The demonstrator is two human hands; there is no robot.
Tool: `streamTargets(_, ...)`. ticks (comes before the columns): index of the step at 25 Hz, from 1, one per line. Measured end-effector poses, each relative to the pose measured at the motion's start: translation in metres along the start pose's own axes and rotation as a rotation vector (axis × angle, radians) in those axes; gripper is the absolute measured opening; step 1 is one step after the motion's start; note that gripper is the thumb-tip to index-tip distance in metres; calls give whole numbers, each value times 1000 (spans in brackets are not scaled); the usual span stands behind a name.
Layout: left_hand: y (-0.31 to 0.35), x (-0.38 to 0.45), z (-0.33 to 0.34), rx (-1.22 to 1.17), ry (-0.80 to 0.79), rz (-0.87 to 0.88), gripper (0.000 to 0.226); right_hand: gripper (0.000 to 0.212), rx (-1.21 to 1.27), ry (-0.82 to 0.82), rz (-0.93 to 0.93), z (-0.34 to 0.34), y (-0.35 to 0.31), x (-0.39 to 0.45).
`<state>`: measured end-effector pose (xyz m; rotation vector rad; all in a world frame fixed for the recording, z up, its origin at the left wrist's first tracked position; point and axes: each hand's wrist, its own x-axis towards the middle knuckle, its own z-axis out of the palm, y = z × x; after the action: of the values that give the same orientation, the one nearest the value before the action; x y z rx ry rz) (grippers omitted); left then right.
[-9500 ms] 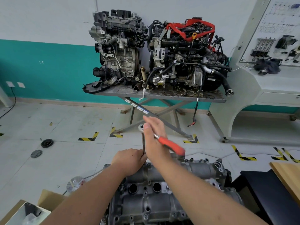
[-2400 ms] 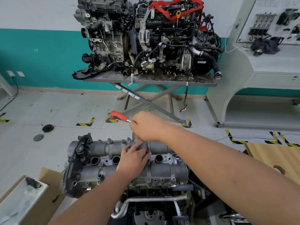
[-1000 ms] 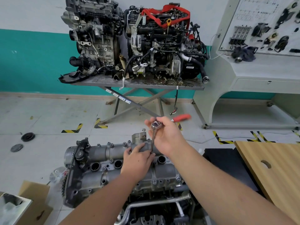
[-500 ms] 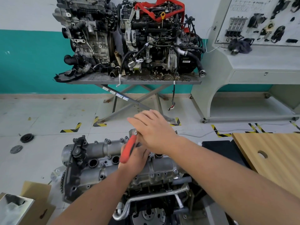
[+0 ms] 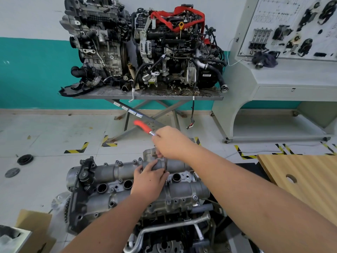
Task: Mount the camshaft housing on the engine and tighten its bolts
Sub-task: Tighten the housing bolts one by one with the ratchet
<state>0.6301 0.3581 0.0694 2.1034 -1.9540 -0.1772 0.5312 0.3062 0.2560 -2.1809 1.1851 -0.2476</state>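
The tiled floor (image 5: 45,128) is seen stretching wide and open between the near engine and the far wall, marked here and there by yellow-and-black tape. Against that wall a metal table (image 5: 145,95) on crossed legs is loaded with two large engines (image 5: 142,46), and a grey display bench (image 5: 284,77) is set just to its right. The edge of a wooden board (image 5: 300,172) is seen at the right, near the right forearm. In the foreground the engine (image 5: 164,225) is stood low in the view, and the camshaft housing (image 5: 113,190) is seated on top of it, its bolt heads lined along the edges (several round wells are left uncovered down the middle). A cardboard box (image 5: 34,232) is placed at the lower left, just beside the engine. The ratchet (image 5: 144,127) is gripped near its head by the curled fingers of the right hand (image 5: 171,143), its red handle pointing away to the left and blurred, with a thin extension bar (image 5: 166,164) dropped upright to the housing. The left hand (image 5: 148,181) is rested on the housing with its fingertips pinched round the foot of that bar.
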Motion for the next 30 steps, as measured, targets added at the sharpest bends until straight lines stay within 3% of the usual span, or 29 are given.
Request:
streamTargets(2,-1,1,2,32,-15,18,38,11,918,-22,249,9,3,-6)
streamTargets(3,-1,1,2,33,-25,21,39,12,1212,27,289,14,8,-9)
streamTargets(5,-1,1,1,16,-39,19,42,19,1547,175,281,27,17,-14)
streamTargets(7,-1,1,0,-1,-46,22,43,14,1655,292,214,39,24,-15)
streamTargets(9,-1,1,-1,-10,-28,35,41,21,1343,350,84,49,35,-17)
streamTargets(14,-2,-1,0,-135,60,30,28,44,-41,631,-521,56,58,-15)
streamTargets(16,3,-2,-8,-135,127,74,26,48,-316,623,-608,48,55,-13)
streamTargets(18,5,-2,-10,24,203,189,17,43,-474,502,-674,36,50,-15)
streamTargets(20,5,-3,-8,132,294,207,42,50,-586,345,-647,25,45,-19)
streamTargets(22,3,-2,-8,95,229,188,52,57,-661,230,-578,18,41,-18)
streamTargets(26,0,-3,-7,173,-19,114,31,54,-674,149,-518,11,31,-10)
streamTargets(30,-1,2,-2,80,-37,74,36,43,-681,124,-456,11,20,-6)
